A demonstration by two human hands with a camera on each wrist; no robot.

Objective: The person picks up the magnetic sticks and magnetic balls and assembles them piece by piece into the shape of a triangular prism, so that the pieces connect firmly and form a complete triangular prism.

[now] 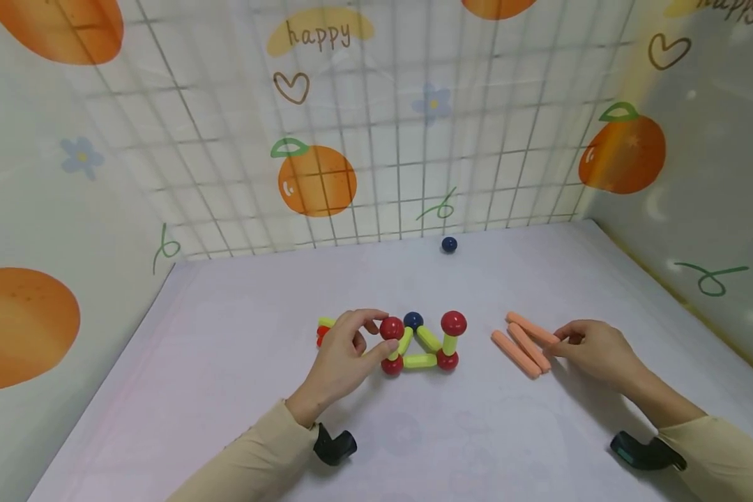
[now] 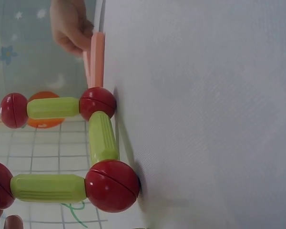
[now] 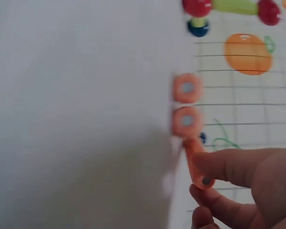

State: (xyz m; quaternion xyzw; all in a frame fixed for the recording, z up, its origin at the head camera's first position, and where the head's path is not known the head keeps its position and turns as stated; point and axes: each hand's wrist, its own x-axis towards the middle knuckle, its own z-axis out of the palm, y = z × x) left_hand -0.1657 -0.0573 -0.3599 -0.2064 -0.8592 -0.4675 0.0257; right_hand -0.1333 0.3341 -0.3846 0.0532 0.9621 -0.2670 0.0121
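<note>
My left hand [image 1: 348, 352] has thumb and fingers around a red ball [image 1: 392, 328], pinching it at the top of the left upright of a small build that stands about midway between the left and right edges of the table [image 1: 464, 439]. Under that ball a yellow-green upright rod [image 2: 47, 188] runs down to a base red ball [image 2: 112, 186]. A front rod [image 1: 420, 360] joins it to a second base red ball [image 1: 447, 360], and two slanting rods [image 1: 429, 339] meet at a dark blue ball [image 1: 413, 321] on the side toward the far edge, closing a triangle. Above the right base corner stands a second upright [image 1: 450, 344], capped by a red ball of its own. My right hand [image 1: 599, 352] is clamped, thumb against finger, on the right end of an orange stick [image 1: 532, 328], between the build and the table's right edge; I can't quite tell whether its other end rests on the table. Two more sticks [image 1: 515, 354] lie just beside it, grey showing in their ends. Some red and yellow pieces [image 1: 326, 322] sit partly hidden behind my left hand, toward the left edge. A loose blue ball [image 1: 449, 245] rests near the far edge.
</note>
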